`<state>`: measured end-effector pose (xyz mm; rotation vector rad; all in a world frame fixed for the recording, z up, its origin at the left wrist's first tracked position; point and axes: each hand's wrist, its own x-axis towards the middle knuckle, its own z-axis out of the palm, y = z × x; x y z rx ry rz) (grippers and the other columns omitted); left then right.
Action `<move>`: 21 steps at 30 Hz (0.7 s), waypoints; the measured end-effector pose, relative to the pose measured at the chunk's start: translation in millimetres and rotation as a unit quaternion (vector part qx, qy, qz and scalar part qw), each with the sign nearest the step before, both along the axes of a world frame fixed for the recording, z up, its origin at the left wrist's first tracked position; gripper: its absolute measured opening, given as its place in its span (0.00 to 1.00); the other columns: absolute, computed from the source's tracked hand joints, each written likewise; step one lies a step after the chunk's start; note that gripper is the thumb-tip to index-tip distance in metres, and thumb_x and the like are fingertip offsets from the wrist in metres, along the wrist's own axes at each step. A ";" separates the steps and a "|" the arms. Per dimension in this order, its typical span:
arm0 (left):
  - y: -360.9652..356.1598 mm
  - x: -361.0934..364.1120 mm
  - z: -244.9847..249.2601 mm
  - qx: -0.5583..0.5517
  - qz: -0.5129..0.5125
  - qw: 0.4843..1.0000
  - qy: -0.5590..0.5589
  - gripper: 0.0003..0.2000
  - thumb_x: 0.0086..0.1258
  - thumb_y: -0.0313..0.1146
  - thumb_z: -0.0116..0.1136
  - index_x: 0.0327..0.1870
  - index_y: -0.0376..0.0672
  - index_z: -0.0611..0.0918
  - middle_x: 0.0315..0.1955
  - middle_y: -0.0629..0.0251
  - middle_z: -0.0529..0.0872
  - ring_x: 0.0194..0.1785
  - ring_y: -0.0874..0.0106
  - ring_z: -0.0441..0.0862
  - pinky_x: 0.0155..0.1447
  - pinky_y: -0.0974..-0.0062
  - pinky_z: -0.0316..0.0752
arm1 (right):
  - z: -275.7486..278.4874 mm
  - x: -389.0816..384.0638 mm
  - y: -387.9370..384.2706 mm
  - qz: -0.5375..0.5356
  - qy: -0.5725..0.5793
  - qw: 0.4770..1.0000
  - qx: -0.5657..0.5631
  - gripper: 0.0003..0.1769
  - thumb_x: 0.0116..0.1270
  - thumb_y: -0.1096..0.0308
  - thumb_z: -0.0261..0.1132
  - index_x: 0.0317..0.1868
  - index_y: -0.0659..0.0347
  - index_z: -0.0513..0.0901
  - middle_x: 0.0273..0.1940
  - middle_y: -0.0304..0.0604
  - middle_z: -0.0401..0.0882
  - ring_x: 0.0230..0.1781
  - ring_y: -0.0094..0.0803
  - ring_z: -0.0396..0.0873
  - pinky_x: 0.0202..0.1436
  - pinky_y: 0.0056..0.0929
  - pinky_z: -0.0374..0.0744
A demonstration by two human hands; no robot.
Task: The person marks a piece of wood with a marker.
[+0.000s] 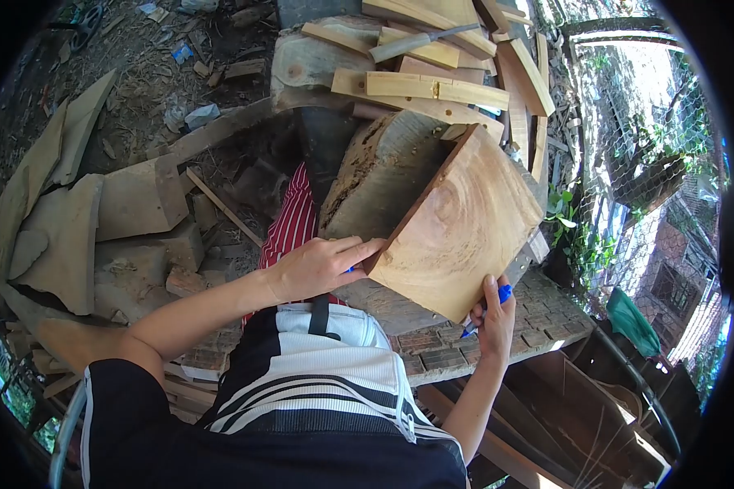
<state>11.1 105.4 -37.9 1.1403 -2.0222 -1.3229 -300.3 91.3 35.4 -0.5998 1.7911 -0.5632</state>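
A squarish wooden board [465,220] with a swirling grain is tilted up in front of me, its dark edge facing left. My left hand [330,265] grips its left corner, fingers closed on the edge. A small blue thing [351,270] shows among those fingers, too little of it to name. My right hand [495,322] is closed around a blue marker [506,292] at the board's lower right corner, thumb against the wood. The marker's pointed end angles down and left. Behind the board stands a thick rough-edged wood block [375,167], partly hidden.
Curved wood strips [436,87] and a chisel-like tool [420,43] lie on a slab at the far end. Large wood offcuts [57,236] lean at left. A brick-patterned surface [538,314] is below the board. Wire fencing [644,122] stands at right.
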 end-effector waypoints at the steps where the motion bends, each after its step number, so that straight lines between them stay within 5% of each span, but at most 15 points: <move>1: 0.0 0.5 0.7 0.002 0.001 1.000 0.002 0.30 0.63 0.29 0.64 0.68 0.38 0.70 0.35 0.58 0.79 0.30 0.64 0.82 0.35 0.70 0.82 | 0.0 0.0 0.4 0.002 0.000 1.000 0.001 0.18 0.74 0.56 0.62 0.56 0.59 0.78 0.26 0.26 0.70 0.18 0.12 0.63 0.19 0.15 0.58; 9: -34.3 17.0 15.9 0.057 -0.041 0.997 0.014 0.22 0.67 0.28 0.58 0.62 0.33 0.74 0.32 0.55 0.80 0.32 0.59 0.83 0.36 0.64 0.80 | 1.6 3.7 -0.5 -0.005 0.020 1.000 0.004 0.20 0.73 0.55 0.63 0.57 0.59 0.78 0.26 0.27 0.71 0.17 0.13 0.63 0.18 0.16 0.58; 12: -60.9 18.7 18.6 0.053 -0.017 0.997 0.062 0.19 0.69 0.27 0.55 0.60 0.37 0.78 0.29 0.57 0.77 0.28 0.64 0.77 0.35 0.71 0.72 | 3.8 2.9 -0.9 -0.002 0.034 0.999 0.000 0.20 0.73 0.55 0.63 0.57 0.60 0.79 0.25 0.27 0.70 0.16 0.13 0.63 0.18 0.16 0.58; 14: -80.0 3.7 27.9 0.022 0.166 0.981 0.098 0.15 0.70 0.29 0.56 0.57 0.37 0.80 0.28 0.58 0.77 0.28 0.68 0.76 0.34 0.73 0.70 | 5.0 4.1 -1.9 0.007 0.039 0.999 0.004 0.22 0.72 0.55 0.64 0.58 0.61 0.78 0.24 0.27 0.70 0.16 0.13 0.64 0.18 0.16 0.58; 15: -91.6 -6.1 41.6 -0.001 0.173 0.981 0.091 0.13 0.71 0.30 0.56 0.54 0.37 0.82 0.28 0.59 0.77 0.28 0.70 0.75 0.35 0.74 0.71 | 3.8 2.4 -2.1 -0.012 0.039 0.999 -0.004 0.22 0.72 0.55 0.64 0.58 0.61 0.78 0.24 0.27 0.70 0.16 0.13 0.64 0.18 0.16 0.58; 21: -121.0 -110.4 62.0 -0.158 0.002 0.983 0.092 0.14 0.72 0.33 0.57 0.56 0.42 0.81 0.32 0.59 0.76 0.31 0.64 0.77 0.36 0.68 0.73 | 18.1 -5.0 7.8 -0.006 0.047 0.998 -0.052 0.27 0.72 0.58 0.65 0.64 0.66 0.74 0.40 0.38 0.81 0.21 0.15 0.70 0.20 0.18 0.68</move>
